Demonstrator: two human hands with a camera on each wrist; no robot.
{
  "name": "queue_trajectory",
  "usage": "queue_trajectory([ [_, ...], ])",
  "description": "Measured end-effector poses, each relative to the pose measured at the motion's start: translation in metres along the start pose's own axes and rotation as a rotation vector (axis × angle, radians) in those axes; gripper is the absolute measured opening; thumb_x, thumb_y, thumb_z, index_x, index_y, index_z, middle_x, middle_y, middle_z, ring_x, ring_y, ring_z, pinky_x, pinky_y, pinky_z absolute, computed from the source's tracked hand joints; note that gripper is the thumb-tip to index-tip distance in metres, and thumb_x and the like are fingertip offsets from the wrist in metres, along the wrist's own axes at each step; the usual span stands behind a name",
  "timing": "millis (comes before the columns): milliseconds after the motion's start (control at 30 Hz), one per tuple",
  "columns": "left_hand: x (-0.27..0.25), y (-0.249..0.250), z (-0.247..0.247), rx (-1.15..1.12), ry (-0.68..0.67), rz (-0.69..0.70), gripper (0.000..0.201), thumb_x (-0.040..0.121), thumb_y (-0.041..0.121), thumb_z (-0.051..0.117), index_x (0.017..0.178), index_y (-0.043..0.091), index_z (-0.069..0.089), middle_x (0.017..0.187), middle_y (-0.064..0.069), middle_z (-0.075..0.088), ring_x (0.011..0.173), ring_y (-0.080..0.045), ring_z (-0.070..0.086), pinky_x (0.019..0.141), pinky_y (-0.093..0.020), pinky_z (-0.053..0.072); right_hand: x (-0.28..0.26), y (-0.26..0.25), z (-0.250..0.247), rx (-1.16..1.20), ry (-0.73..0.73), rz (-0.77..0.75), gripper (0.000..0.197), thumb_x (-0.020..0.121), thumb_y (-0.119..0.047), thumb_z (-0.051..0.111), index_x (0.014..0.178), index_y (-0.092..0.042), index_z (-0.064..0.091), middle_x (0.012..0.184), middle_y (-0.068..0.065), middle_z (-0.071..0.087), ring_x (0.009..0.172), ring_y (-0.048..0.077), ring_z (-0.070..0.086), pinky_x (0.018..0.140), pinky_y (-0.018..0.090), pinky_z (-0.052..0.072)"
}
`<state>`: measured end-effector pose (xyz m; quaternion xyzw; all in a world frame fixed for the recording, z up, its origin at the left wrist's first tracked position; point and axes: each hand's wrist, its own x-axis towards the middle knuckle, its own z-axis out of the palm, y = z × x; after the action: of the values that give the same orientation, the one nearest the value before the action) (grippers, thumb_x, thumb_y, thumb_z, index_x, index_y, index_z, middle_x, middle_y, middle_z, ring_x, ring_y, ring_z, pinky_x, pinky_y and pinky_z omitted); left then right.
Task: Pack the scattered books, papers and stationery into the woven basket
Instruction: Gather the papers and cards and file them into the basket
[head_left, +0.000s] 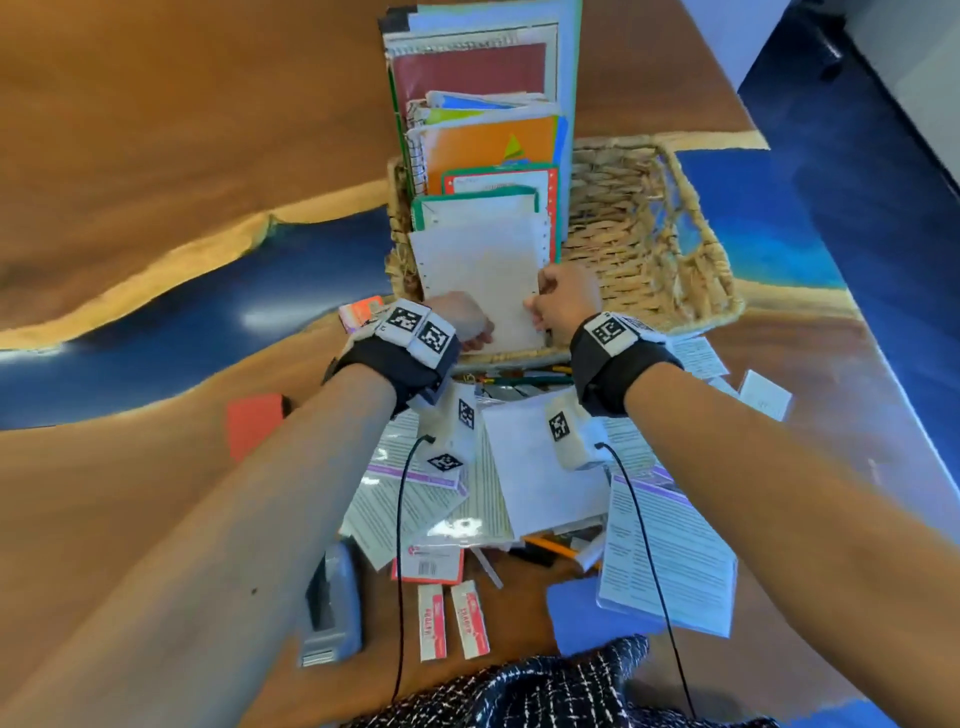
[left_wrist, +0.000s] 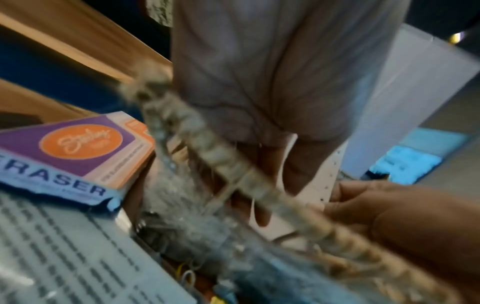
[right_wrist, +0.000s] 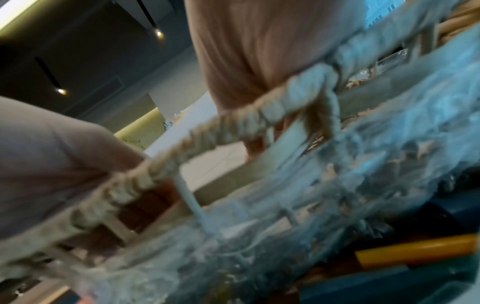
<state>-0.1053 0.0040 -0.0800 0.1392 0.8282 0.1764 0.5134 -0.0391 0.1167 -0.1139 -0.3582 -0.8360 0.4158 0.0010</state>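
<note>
Both sets of fingers are closed on one white perforated sheet (head_left: 480, 280): my left hand (head_left: 464, 321) holds its lower left edge, with the fingers (left_wrist: 262, 185) running behind the paper, and my right hand (head_left: 566, 299) pinches its right edge near the row of punched holes. The sheet stands nearly upright at the near end of the woven basket (head_left: 649, 244), just inside the near rim (left_wrist: 221, 156). In the left wrist view the rim crosses in front of my left fingers; that view is blurred.

Behind the sheet, in the left half of the basket, notebooks and folders stand on edge in a row: a green-edged pad (head_left: 478, 205), an orange spiral notebook (head_left: 483, 148) and a maroon notebook (head_left: 467, 70) further back. The right half of the basket shows bare weave.

Items still on the wood-and-blue table (head_left: 156, 156), between me and the basket:
- printed papers (head_left: 670, 551) and a white sheet (head_left: 535, 467), overlapping in a loose pile;
- two eraser packets (head_left: 452, 621) side by side;
- a grey stapler (head_left: 332, 603) to their left;
- an eraser box (left_wrist: 75, 152) just beside the basket's near left corner;
- a red block (head_left: 254, 423) under my left forearm;
- pencils (head_left: 524, 376) along the basket's near wall.
</note>
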Motion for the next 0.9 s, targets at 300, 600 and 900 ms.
queue_trajectory([
  [300, 0.028, -0.004, 0.012, 0.418, 0.155, 0.072, 0.027, 0.098, 0.018, 0.042, 0.073, 0.008, 0.049, 0.079, -0.006, 0.052, 0.066, -0.019, 0.042, 0.050, -0.021, 0.025, -0.001, 0.004, 0.003, -0.089, 0.031, 0.034, 0.004, 0.086, -0.005, 0.053, 0.084, -0.008, 0.055, 0.101, 0.022, 0.065, 0.097, 0.035, 0.060, 0.087, 0.042, 0.051],
  [600, 0.032, -0.016, 0.024, 0.480, 0.326, 0.210, 0.033, 0.094, 0.013, 0.046, 0.123, -0.001, 0.050, 0.127, -0.018, 0.052, 0.116, -0.032, 0.050, 0.085, -0.033, 0.043, -0.005, 0.004, 0.004, -0.003, 0.046, 0.064, 0.033, 0.090, -0.013, 0.052, 0.122, -0.007, 0.045, 0.115, 0.020, 0.058, 0.102, 0.035, 0.060, 0.089, 0.044, 0.051],
  [900, 0.040, -0.018, 0.019, 0.498, 0.343, 0.251, 0.026, 0.092, 0.013, 0.044, 0.103, -0.001, 0.063, 0.091, -0.013, 0.062, 0.086, -0.029, 0.057, 0.069, -0.029, 0.040, -0.003, 0.005, 0.004, -0.181, 0.009, -0.098, 0.024, 0.093, -0.012, 0.046, 0.112, 0.001, 0.052, 0.104, 0.015, 0.056, 0.104, 0.031, 0.056, 0.074, 0.027, 0.041],
])
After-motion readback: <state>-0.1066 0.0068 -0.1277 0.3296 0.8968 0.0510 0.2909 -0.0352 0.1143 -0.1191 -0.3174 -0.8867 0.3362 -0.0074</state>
